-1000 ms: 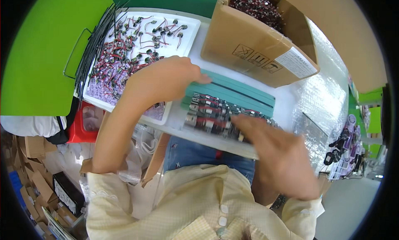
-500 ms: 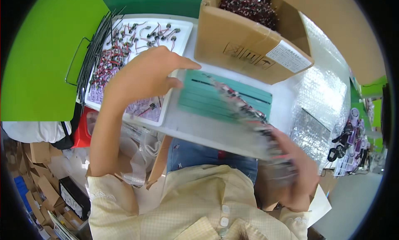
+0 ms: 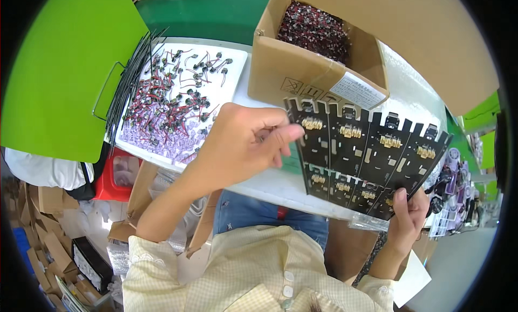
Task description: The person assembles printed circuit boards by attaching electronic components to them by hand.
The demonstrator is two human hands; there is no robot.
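A black circuit board panel (image 3: 372,142) with rows of gold and black connectors is tilted up over the right part of the worktable. My right hand (image 3: 411,215) grips its lower right corner, thumb on the face turned to me. At the panel's left edge is my left hand (image 3: 251,139), its fingers curled and its thumb tip overlapping the edge. Whether those fingers pinch the edge or something small cannot be made out. Behind the panel, a green mat (image 3: 290,162) shows only in part.
A white tray (image 3: 233,80) of small parts with red and black wires stands left, black strips (image 3: 127,85) along its side. A cardboard box (image 3: 264,69) holding dark red wired parts (image 3: 315,31) stands behind the panel. A red bin (image 3: 114,169) sits below the table's left end.
The panel, seen blurred and nearly edge-on before, has been raised and turned face toward me by my right hand. My left hand has moved right and down to its edge, fingers now curled.
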